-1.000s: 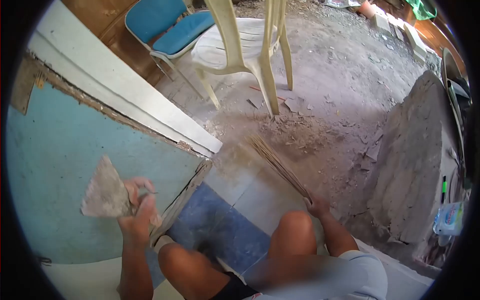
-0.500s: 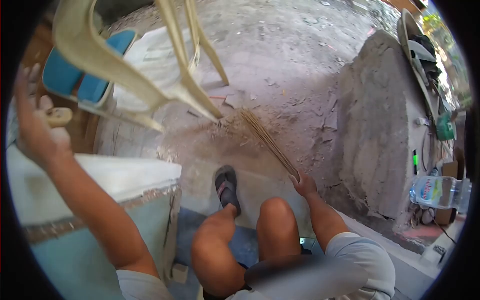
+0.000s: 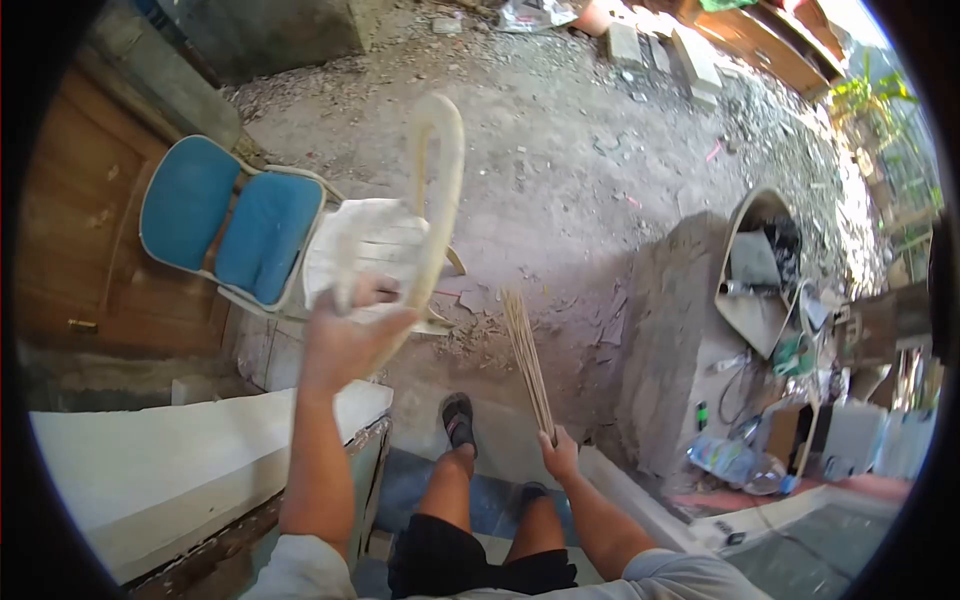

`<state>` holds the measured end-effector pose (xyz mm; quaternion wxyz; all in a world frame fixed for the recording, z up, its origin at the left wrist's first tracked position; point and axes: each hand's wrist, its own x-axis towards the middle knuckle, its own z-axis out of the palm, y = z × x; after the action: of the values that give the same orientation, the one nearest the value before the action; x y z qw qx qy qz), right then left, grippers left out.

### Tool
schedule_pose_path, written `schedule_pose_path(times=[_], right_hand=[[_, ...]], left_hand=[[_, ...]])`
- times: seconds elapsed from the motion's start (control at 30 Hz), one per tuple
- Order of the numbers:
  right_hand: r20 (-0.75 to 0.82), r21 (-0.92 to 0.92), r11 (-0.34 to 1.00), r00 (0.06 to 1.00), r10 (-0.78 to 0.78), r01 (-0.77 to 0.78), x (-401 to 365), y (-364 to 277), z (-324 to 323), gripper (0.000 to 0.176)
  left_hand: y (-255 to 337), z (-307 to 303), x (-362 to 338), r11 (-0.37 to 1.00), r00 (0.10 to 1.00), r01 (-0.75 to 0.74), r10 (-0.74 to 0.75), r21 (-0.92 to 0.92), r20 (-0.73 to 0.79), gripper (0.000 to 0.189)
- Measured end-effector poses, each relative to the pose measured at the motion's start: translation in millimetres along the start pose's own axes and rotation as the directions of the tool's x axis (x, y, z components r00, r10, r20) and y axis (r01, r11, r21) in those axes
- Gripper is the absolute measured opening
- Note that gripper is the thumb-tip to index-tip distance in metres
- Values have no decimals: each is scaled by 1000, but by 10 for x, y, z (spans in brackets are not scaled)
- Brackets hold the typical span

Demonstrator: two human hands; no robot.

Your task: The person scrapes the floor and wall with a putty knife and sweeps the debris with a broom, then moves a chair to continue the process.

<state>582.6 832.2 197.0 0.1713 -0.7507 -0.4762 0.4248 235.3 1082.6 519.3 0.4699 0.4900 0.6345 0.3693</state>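
My right hand (image 3: 561,454) is closed round the gathered end of a stick broom (image 3: 525,350), a bundle of thin tan sticks. The broom's spread tips reach toward the rubble-strewn ground ahead of my feet. At the left, my left hand (image 3: 345,335) is wrapped on the frame of a cream plastic chair (image 3: 447,190), and motion blurs both. The chair's curved frame rises ahead of the hand. Behind it, a white slatted surface (image 3: 375,235) shows, partly covered by the hand and frame.
A blue-cushioned chair (image 3: 265,235) stands by a wooden door (image 3: 110,190). To the right is a rough concrete block (image 3: 665,340) with a large plastic bottle (image 3: 725,458) near its foot. A white-topped ledge (image 3: 180,455) lies at lower left. Debris litters the ground (image 3: 560,170).
My view has swung, taking in more ground and the door. My left hand has come in from the far left, and the plastic chair looks lower and farther off. The broom stays in my right hand.
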Motion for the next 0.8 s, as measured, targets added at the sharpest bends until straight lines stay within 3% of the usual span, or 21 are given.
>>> schedule_pose_path(times=[0.07,0.13,0.17,0.2,0.23,0.3,0.37,0.5,0.53,0.6,0.73,0.8], right_hand=[[70,-58,997,996,62,-58,-330,-417,-426,41],[75,-117,993,997,-1,10,-532,-565,-755,35],[55,-159,986,998,-41,50,-596,-651,-922,34],[79,-181,981,995,-57,71,-660,-842,-1098,34],[8,-109,994,1000,-22,23,-755,-1088,-1283,32],[-57,-58,995,995,80,-83,-747,-1190,-1573,26],[-184,-53,998,983,5,-15,-723,-1237,-1777,26],[-254,-72,997,967,-6,-13,-630,-1323,-2082,30],[-173,-7,989,974,143,-147,-603,-1357,-2177,27],[-205,-81,996,977,-52,36,-507,-1585,-2303,28],[-16,-200,978,998,-63,59,187,-808,-2411,28],[-58,-236,972,998,8,-21,550,-1078,-2629,32]], left_hand=[[-119,145,132,999,1000,-14,13,46,24,54],[31,205,212,972,997,63,-69,229,19,68],[3,231,253,972,995,88,-95,218,21,74],[145,212,276,954,993,92,-110,286,48,72],[286,202,302,931,989,92,-127,354,76,70],[342,328,358,928,993,90,-113,361,42,59],[446,455,487,865,991,84,-122,496,46,53],[472,563,760,894,987,131,-158,429,29,55],[545,580,774,895,986,144,-166,423,16,55],[725,480,986,900,984,155,-177,407,17,54],[1144,213,1578,985,992,58,-38,163,-119,52],[1226,68,1928,996,978,82,-77,18,-192,42]])
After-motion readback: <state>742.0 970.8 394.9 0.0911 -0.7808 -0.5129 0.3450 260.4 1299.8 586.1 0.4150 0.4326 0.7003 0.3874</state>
